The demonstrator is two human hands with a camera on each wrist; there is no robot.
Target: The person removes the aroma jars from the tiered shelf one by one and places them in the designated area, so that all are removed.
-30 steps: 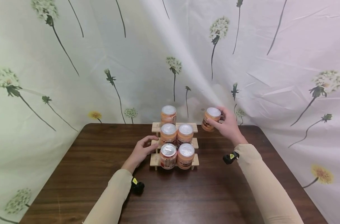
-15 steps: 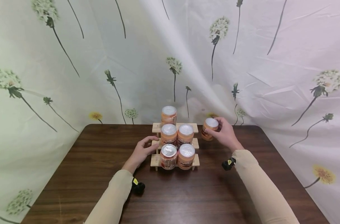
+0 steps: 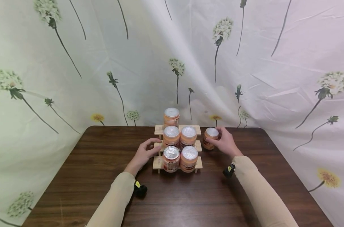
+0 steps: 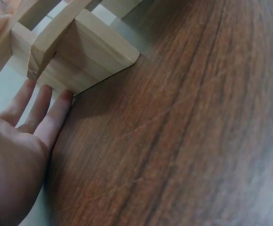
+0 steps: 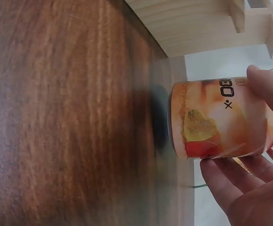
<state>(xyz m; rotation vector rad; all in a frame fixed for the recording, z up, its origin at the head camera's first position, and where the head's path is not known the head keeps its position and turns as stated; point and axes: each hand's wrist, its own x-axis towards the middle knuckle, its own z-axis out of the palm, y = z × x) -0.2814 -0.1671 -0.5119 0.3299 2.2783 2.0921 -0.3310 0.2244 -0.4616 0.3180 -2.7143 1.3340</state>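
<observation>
My right hand (image 3: pixel 226 142) holds an orange can (image 3: pixel 210 138) with a silver lid, thumb on one side and fingers on the other. It is upright beside the right side of a three-step wooden rack (image 3: pixel 157 162). In the right wrist view the can's base (image 5: pixel 175 120) is close to the tabletop, over a dark shadow; contact is hard to tell. My left hand (image 3: pixel 142 154) is at the rack's left side. In the left wrist view its extended fingers (image 4: pixel 53 115) touch the wooden side panel (image 4: pixel 91 54). Similar cans stand on the rack: two on the front step (image 3: pixel 171 160), two on the middle, one (image 3: pixel 171 117) on top.
The rack stands on a dark brown wooden table (image 3: pixel 104 176), toward its back. Behind the table hangs a pale curtain (image 3: pixel 149 78) printed with dandelions. A small black camera (image 3: pixel 140 190) is strapped to each wrist.
My right hand has lowered the can from beside the top step toward the tabletop, moving slightly left and nearer. The left hand and the cans on the rack have stayed in place.
</observation>
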